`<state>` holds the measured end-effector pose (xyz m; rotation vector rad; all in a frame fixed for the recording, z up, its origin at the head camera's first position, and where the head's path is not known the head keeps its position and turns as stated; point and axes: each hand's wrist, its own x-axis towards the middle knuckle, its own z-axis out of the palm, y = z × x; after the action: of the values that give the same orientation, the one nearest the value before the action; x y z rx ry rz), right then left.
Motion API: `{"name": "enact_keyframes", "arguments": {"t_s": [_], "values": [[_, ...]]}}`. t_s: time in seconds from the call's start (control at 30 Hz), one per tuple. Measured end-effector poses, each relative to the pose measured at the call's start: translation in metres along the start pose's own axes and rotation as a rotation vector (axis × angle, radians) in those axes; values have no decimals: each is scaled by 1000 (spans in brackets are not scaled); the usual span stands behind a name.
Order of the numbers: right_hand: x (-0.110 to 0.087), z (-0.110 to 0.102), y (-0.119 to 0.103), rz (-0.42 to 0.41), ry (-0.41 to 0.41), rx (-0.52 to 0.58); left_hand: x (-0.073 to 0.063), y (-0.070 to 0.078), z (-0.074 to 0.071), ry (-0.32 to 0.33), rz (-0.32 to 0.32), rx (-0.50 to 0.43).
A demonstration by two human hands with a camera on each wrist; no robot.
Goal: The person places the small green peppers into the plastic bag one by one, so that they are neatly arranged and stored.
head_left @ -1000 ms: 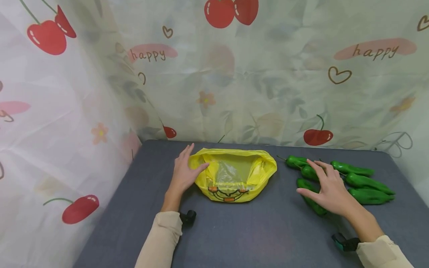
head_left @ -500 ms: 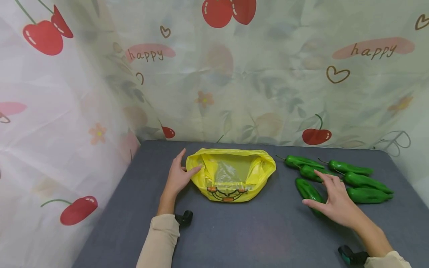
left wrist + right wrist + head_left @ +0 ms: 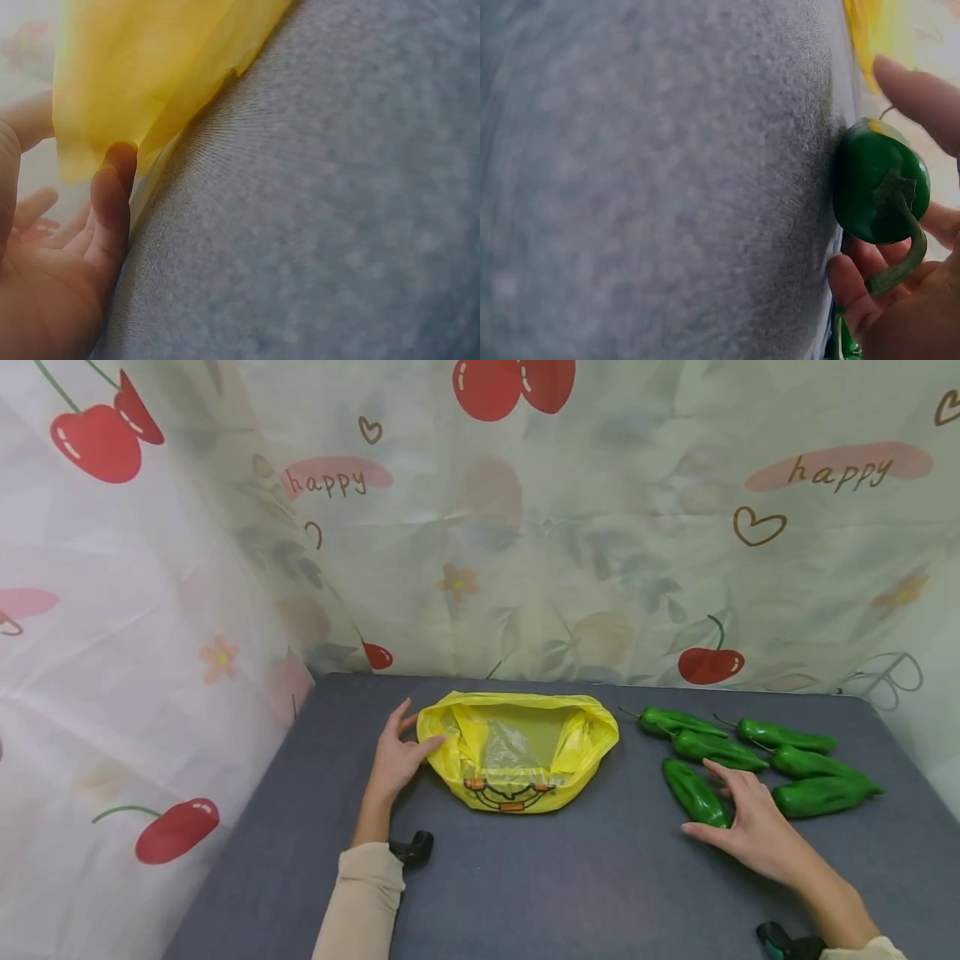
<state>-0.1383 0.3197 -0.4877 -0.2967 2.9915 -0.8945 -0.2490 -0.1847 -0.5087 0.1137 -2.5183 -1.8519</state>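
A yellow plastic bag point(image 3: 510, 793) sits on the table with its mouth spread wide. At its left edge is my left hand point(image 3: 393, 764), thumb tip over the rim and fingers loosely extended. In the left wrist view, fingertips point(image 3: 118, 161) touch the side of the bag point(image 3: 150, 75). My right hand point(image 3: 761, 827) is around the near end of a green pepper point(image 3: 693, 793), thumb and fingers spread on either side. The right wrist view shows a gap between the thumb point(image 3: 922, 97) and the pepper point(image 3: 881, 169), whose curved stem points at the palm.
Several more green peppers lie behind and to the right of my right hand, among them one at the back point(image 3: 787, 735) and one at the right point(image 3: 817, 797). A patterned cloth point(image 3: 555, 552) hangs behind the grey table point(image 3: 555, 893).
My left hand has shifted left, its thumb drawing back toward the bag's rim. The right hand has come down and toward me, from above the peppers to around the front-left one.
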Motion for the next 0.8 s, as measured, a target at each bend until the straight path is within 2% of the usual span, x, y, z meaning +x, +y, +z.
{"name": "enact_keyframes", "arguments": {"t_s": [0.13,0.47,0.63,0.8], "values": [[0,1,-2,-5,-6,-12,0,-2,-1,3,-10,-41],[3,5,-7,35,-12,-46,-2,-5,-4,-17,12,5],[2,6,-8,66,-13,-46,-1,-6,-3,-28,13,-31],[2,6,-10,62,10,-41,0,-8,-2,-20,-5,-61]]}}
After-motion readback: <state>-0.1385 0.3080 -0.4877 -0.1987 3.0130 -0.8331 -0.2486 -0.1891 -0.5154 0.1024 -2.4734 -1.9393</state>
